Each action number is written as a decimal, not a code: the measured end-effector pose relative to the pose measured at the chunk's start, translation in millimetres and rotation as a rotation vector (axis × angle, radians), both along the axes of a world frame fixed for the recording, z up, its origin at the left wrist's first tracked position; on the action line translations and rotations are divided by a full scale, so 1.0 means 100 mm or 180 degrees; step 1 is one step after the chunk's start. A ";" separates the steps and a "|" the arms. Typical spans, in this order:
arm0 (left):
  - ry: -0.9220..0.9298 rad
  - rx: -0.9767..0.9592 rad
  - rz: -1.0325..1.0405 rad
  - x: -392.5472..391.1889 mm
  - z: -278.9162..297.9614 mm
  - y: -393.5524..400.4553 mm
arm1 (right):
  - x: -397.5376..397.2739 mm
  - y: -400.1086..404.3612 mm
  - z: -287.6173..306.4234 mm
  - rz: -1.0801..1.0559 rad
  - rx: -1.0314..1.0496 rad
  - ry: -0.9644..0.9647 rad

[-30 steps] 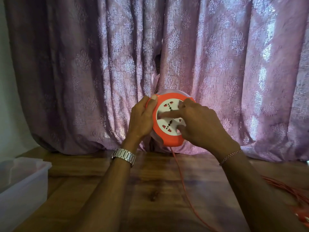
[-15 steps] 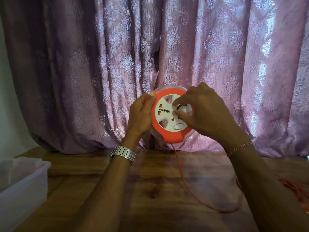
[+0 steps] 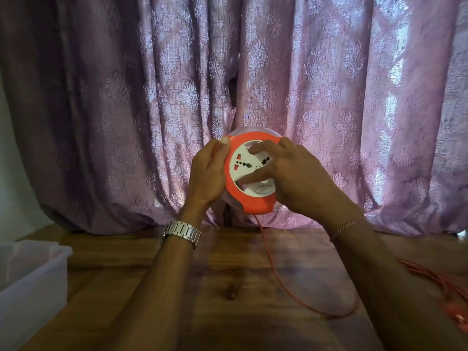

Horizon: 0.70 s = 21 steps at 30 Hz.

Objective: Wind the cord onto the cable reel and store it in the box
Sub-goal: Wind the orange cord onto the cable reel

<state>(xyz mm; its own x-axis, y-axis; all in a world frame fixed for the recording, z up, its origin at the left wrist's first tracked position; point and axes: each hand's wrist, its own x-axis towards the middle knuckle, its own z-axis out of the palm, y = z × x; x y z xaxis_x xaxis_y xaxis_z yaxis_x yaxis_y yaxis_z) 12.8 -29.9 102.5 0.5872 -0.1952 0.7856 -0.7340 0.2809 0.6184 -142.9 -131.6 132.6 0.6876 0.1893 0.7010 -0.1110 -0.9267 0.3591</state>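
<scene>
I have the cable reel held up above the wooden table, its orange rim and white socket face turned toward me, in front of the pink patterned curtain. My left hand grips the reel's left edge, thumb laid over the orange rim near the top and the fingers wrapped behind it out of sight. My right hand lies across the right side of the face, its fingers curled onto the white socket plate, thumb pressed lower on the same plate, so it is grasping the plate. The orange cord drops from the bottom of the reel, sweeps in a loop across the tabletop and passes under my right forearm; a loose bundle of the same cord lies at the table's right edge. The translucent plastic box sits at the left edge, well apart from the reel. A metal watch is on my left wrist, a thin bracelet on my right.
</scene>
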 end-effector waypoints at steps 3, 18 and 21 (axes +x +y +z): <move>0.0048 -0.0011 -0.0024 -0.01 0.01 0.02 | -0.01 0.02 -0.01 -0.0103 0.0098 -0.0122; -0.0058 0.0097 0.0014 -0.04 0.00 0.01 | -0.06 -0.04 0.01 -0.0303 0.0312 -0.0910; -0.0085 0.0082 -0.0025 -0.05 0.00 0.01 | -0.11 -0.07 0.07 -0.0003 0.0228 -0.0625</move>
<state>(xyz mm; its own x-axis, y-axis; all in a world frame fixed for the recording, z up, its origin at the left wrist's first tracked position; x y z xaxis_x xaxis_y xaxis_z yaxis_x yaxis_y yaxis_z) 8.2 -28.9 102.1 0.5644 -0.2200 0.7956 -0.7482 0.2710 0.6057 -154.2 -138.5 139.2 0.5366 0.1335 0.8332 -0.1733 -0.9490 0.2636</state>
